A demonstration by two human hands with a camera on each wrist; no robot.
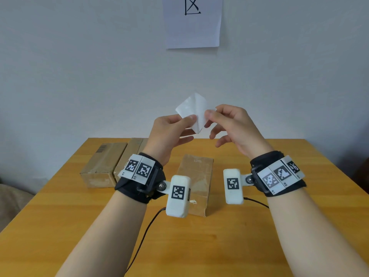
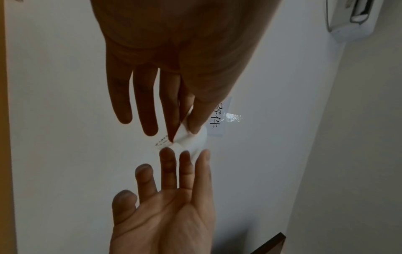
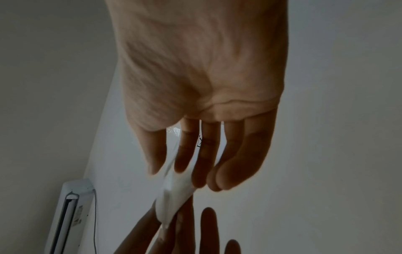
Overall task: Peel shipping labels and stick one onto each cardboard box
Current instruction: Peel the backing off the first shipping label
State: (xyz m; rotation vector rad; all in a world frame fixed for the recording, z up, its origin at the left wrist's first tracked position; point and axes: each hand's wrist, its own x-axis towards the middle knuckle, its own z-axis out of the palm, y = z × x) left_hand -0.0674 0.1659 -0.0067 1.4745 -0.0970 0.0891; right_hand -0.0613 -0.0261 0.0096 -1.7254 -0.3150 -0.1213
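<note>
A white shipping label (image 1: 193,109) is held up in the air above the far table edge, its layers partly parted. My left hand (image 1: 180,121) pinches its lower left edge between thumb and forefinger. My right hand (image 1: 209,116) pinches its right edge, the other fingers loosely spread. In the left wrist view the label (image 2: 191,139) shows between both hands' fingertips; in the right wrist view the label (image 3: 174,194) hangs below my right fingers. One cardboard box (image 1: 196,180) stands at the table's middle below my wrists. Two more boxes (image 1: 103,164) lie side by side at the left.
The wooden table (image 1: 229,236) stands against a pale wall. A paper sheet with a black character (image 1: 192,21) is pinned high on the wall. Black cables (image 1: 143,236) trail from the wrist cameras across the table.
</note>
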